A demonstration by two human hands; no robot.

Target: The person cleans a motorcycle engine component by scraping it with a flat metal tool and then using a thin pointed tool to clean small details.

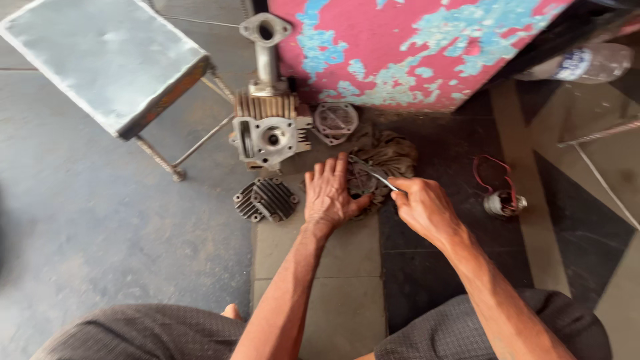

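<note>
Finned cover (267, 199) before cylinder head (270, 130)

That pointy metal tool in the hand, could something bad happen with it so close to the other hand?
Maybe. The right hand aims the thin metal tool at a small part that the left hand presses onto the rag. If the tool slips, its tip could jab the left fingers. The part could also slide on the soft, bunched rag and skid onto the floor.

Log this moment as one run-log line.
left hand: pressing flat metal part on rag | right hand: holding thin metal tool | nearby: cylinder head, finned cover
</note>
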